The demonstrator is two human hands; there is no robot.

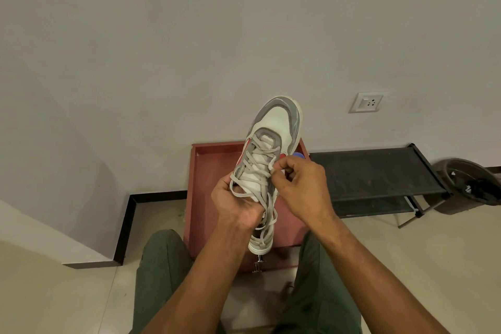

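The left hand (235, 203) grips the sneaker (276, 122) by its collar, fingers curled round it, in the air above the red tray (214, 165), with the toe past the tray's far edge. The right hand (303, 187) pinches a lace (260, 171) – its fingertips hide the eyelet. A blue thing (298, 155) at the tray's far right corner is mostly covered – unclear what.

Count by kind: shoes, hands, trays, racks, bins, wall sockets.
Sneaker: 1
Hands: 2 (left hand holds the sneaker, right hand pinches its lace)
Red tray: 1
Black rack: 1
Bin: 1
Wall socket: 1
Total: 7
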